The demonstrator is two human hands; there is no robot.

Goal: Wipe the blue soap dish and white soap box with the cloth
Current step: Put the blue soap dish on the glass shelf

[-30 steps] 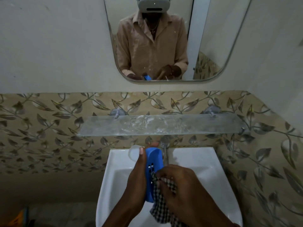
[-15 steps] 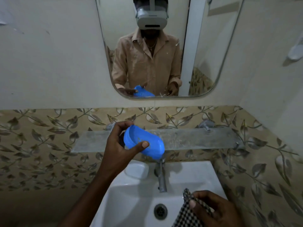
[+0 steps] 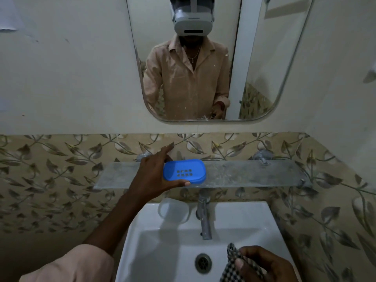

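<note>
The blue soap dish (image 3: 184, 171) rests flat on the glass shelf (image 3: 244, 174), its slotted base showing. My left hand (image 3: 151, 176) grips its left end, thumb along the near edge and fingers behind it. The white soap box (image 3: 174, 210) sits on the sink's back ledge, left of the tap. Low at the right, over the basin, my right hand (image 3: 264, 265) holds the black-and-white checked cloth (image 3: 234, 265) bunched between thumb and fingers.
A white sink (image 3: 240, 220) with a metal tap (image 3: 204, 216) and drain (image 3: 203, 262) lies below the shelf. A mirror (image 3: 260, 68) hangs above on the wall. Leaf-patterned tiles (image 3: 50, 169) run behind and to the right.
My left hand carried the blue dish from over the basin up to the shelf and laid it flat there. My right hand with the cloth dropped away to the lower right.
</note>
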